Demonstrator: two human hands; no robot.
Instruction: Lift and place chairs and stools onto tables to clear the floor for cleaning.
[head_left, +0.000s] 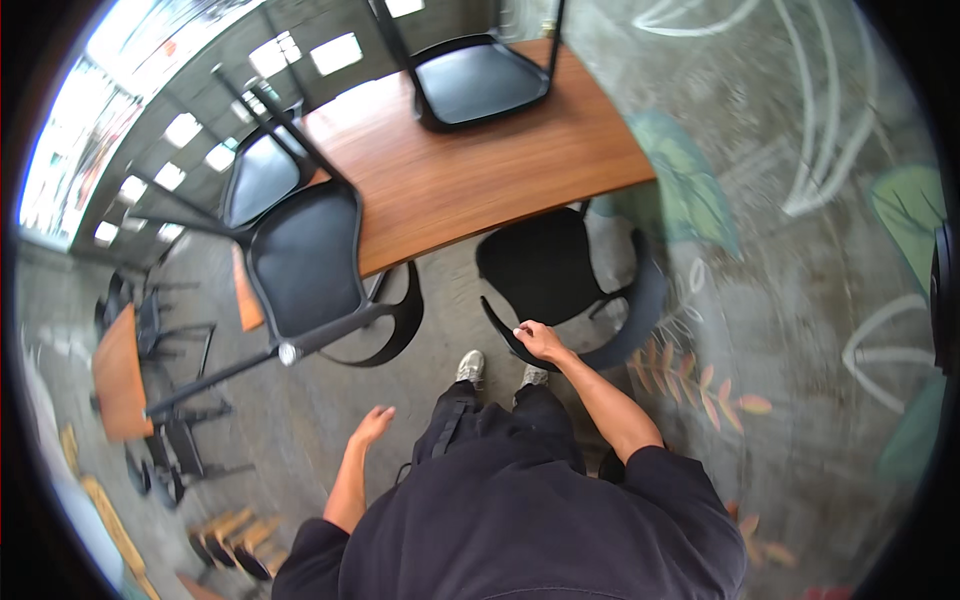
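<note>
A black chair (536, 262) stands upright on the floor, its seat partly beneath the near edge of a wooden table (480, 165). Over the left part of its curved backrest (637, 319) is my right hand (538, 341), fingers curled; whether it touches the backrest I cannot tell. My left hand (373, 425) hangs low at my left side, loosely bent and holding nothing. Closest to it is a black chair (307, 255) turned upside down, its seat resting on the table's left end and its legs sticking out. Another upturned chair (480, 79) rests on the tabletop further back.
A third upturned chair (262, 176) is at the table's far left corner. Further left stands another wooden table (120, 382) with dark chairs around it. A wall painted with leaves (682, 180) runs along the right. Several wooden-legged items (236, 540) are at lower left.
</note>
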